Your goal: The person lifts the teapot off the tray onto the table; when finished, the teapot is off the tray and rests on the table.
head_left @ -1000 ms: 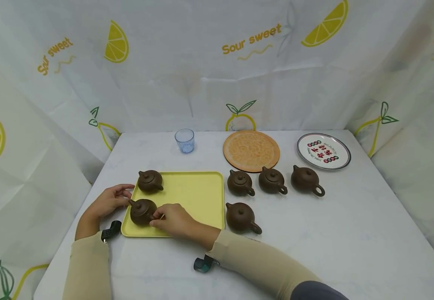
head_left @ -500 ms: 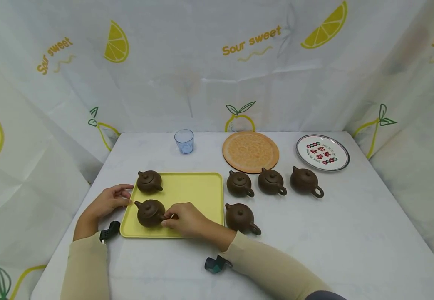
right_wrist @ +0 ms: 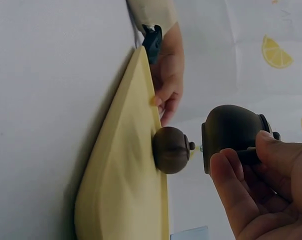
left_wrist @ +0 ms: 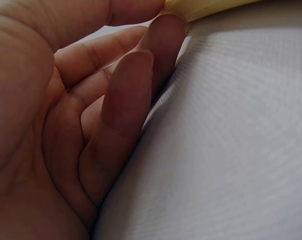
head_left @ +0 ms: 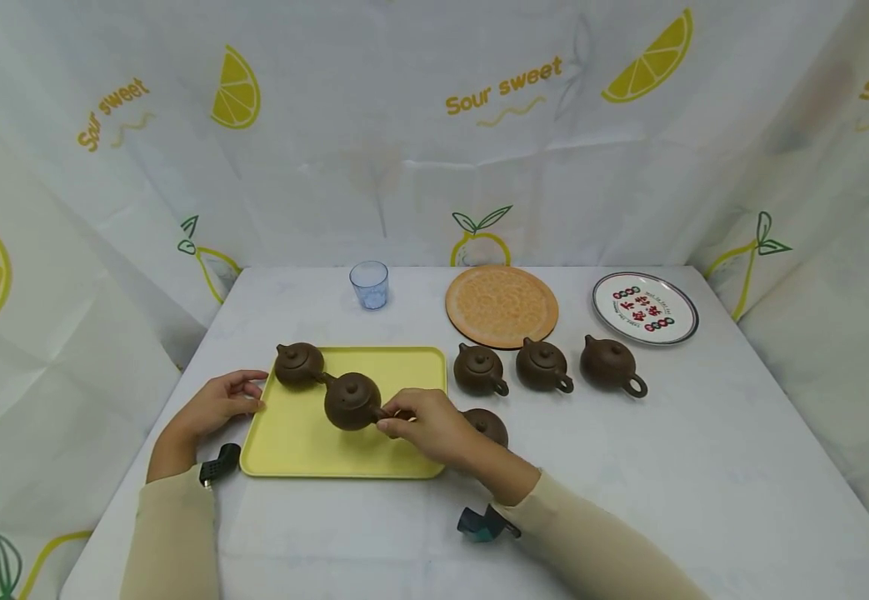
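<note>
My right hand (head_left: 434,429) pinches the handle of a dark brown teapot (head_left: 352,402) between thumb and fingers. In the right wrist view, a gap shows between this teapot (right_wrist: 231,129) and the yellow tray (right_wrist: 118,175), so it hangs in the air over it. A second brown teapot (head_left: 299,365) sits in the tray's back left corner. My left hand (head_left: 212,407) rests beside the tray's left edge, fingers loosely bent. The left wrist view shows these fingers (left_wrist: 126,95) on the white tablecloth, with the tips right at the tray's rim (left_wrist: 206,9).
Right of the tray stand three brown teapots in a row, the nearest a lidded teapot (head_left: 479,369). Another teapot (head_left: 488,423) is partly hidden behind my right hand. Farther back are a blue glass (head_left: 370,285), a round tan board (head_left: 501,306) and a white plate (head_left: 644,308).
My right hand has moved the teapot from the tray's front left corner rightward and up, off the tray. The left hand has stayed at the tray's left edge.
</note>
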A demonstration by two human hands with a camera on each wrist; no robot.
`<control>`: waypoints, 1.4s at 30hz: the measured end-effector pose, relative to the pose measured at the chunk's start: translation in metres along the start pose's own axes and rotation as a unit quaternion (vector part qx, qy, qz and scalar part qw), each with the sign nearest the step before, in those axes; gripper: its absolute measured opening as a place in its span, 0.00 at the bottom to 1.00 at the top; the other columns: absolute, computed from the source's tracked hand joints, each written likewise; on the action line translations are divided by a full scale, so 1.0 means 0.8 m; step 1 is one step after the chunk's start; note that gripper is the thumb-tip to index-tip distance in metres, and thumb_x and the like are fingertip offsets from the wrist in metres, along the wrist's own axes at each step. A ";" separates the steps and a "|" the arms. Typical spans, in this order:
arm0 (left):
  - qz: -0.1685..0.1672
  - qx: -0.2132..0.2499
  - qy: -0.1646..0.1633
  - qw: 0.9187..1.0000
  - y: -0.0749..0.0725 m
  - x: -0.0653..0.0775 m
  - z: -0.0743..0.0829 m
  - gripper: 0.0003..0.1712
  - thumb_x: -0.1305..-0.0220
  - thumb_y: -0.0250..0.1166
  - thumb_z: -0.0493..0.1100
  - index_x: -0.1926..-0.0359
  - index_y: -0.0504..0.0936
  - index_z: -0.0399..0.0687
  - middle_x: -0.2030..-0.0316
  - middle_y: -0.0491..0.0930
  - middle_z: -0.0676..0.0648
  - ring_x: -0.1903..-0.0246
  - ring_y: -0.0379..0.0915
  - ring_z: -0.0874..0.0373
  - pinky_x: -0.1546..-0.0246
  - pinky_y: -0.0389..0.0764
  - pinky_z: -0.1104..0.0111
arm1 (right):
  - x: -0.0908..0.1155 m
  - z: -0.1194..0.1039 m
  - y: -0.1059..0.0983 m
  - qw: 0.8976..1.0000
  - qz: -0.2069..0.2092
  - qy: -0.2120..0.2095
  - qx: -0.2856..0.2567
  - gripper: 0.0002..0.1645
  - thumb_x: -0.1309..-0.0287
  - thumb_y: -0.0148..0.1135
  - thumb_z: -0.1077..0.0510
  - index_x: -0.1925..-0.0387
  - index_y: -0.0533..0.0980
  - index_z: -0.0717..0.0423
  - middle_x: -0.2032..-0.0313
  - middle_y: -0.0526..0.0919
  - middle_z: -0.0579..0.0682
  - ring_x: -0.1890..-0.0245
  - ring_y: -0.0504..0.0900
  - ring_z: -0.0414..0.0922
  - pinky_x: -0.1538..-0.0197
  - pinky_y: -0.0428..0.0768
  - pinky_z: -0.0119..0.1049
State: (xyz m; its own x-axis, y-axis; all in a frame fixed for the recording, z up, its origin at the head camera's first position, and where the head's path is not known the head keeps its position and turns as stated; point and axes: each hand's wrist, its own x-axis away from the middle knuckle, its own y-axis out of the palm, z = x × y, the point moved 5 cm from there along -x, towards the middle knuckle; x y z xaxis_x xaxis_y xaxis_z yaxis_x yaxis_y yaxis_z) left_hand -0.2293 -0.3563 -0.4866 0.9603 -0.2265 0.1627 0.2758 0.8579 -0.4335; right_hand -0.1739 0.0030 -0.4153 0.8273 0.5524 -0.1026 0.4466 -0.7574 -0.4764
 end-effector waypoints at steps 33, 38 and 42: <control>-0.001 -0.011 -0.006 1.000 0.000 -0.001 0.000 0.33 0.43 0.65 0.31 0.37 0.67 0.30 0.62 0.78 0.40 0.68 0.76 0.60 0.66 0.77 0.70 | 0.116 0.047 -0.150 0.994 0.082 -0.067 0.026 0.08 0.45 0.68 0.66 0.63 0.83 0.54 0.66 0.82 0.45 0.67 0.79 0.39 0.65 0.80 0.33; 0.002 -0.020 -0.009 1.000 -0.002 0.000 0.000 0.34 0.43 0.67 0.34 0.36 0.68 0.32 0.61 0.78 0.41 0.66 0.76 0.60 0.64 0.76 0.71 | 0.133 0.056 -0.169 0.992 0.088 -0.088 0.031 0.11 0.47 0.68 0.69 0.63 0.83 0.55 0.65 0.83 0.47 0.66 0.79 0.39 0.65 0.79 0.31; 0.002 -0.023 -0.013 1.000 -0.003 0.001 -0.001 0.34 0.43 0.68 0.35 0.36 0.68 0.32 0.60 0.78 0.40 0.65 0.76 0.60 0.63 0.76 0.71 | 0.149 0.074 -0.182 0.994 0.085 -0.063 0.039 0.10 0.47 0.68 0.69 0.63 0.83 0.54 0.67 0.83 0.45 0.67 0.79 0.39 0.65 0.79 0.31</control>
State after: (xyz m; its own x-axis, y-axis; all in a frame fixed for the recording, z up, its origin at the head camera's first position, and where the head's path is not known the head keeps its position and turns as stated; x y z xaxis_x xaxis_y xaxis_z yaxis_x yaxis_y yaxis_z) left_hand -0.2294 -0.3587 -0.4862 0.9600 -0.2118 0.1831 0.2749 0.8368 -0.4734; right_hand -0.1604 0.1999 -0.4101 0.8371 0.4618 -0.2933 0.2724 -0.8168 -0.5086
